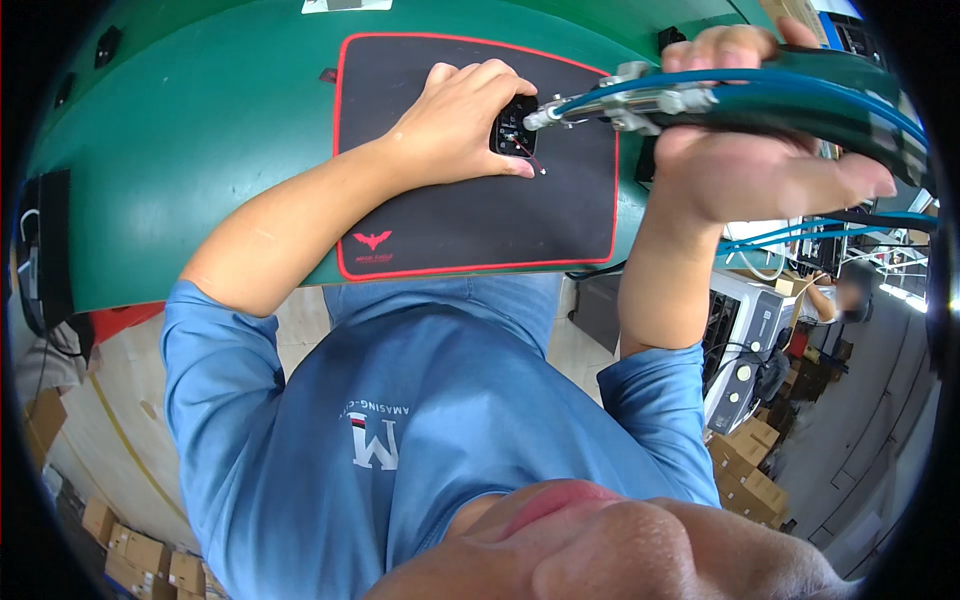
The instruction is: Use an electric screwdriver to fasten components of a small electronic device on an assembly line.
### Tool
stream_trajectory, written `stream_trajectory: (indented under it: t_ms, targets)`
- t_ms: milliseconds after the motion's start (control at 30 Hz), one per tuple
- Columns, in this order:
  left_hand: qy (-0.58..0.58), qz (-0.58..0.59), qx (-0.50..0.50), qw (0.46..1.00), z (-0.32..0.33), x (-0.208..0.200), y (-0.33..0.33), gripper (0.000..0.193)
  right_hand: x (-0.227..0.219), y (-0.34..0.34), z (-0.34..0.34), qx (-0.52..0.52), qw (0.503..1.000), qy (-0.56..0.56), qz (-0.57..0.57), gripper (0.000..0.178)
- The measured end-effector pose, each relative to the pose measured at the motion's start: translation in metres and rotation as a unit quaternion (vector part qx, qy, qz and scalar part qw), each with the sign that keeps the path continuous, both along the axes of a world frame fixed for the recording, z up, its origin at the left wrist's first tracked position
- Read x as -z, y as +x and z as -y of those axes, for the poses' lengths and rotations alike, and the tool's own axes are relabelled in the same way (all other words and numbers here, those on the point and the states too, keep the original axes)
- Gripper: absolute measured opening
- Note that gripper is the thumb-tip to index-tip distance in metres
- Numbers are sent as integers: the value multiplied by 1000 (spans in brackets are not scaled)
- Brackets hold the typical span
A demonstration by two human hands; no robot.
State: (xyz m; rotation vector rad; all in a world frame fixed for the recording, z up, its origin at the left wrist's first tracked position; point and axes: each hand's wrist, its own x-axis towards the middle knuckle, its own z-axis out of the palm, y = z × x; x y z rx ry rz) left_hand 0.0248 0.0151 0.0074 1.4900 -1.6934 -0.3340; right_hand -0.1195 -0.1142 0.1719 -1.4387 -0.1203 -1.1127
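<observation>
My left hand rests on the black mat and grips a small black device housing between thumb and fingers. The housing's inside faces up, and a thin dark red wire with a small pale end comes out of it onto the mat. My right hand is wrapped round a dark, thick-bodied power screwdriver, held nearly level with my thumb sticking out. A blue hose runs along its metal nose. The screwdriver's tip meets the housing's right edge in this view; whether it touches, I cannot tell.
The black mat with red edging lies on a green table. More blue hoses hang at the right. A white machine and cardboard boxes stand beyond the table at the right. Another person is farther off.
</observation>
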Motion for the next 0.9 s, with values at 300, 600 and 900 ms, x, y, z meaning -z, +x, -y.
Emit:
stream_trajectory:
  t_ms: [300, 600, 900]
  targets:
    - [12, 6, -16, 1000, -6, 3, 3, 79, -24, -1, 5, 44, 996, 38, -61, 125]
    - [-1, 1, -10, 1000, -3, 3, 2, 79, 15, 21, -18, 74, 996, 24, -34, 120]
    - [-10, 16, -17, 1000, -5, 7, 4, 84, 29, 18, 11, 212, 977, 10, -11, 120]
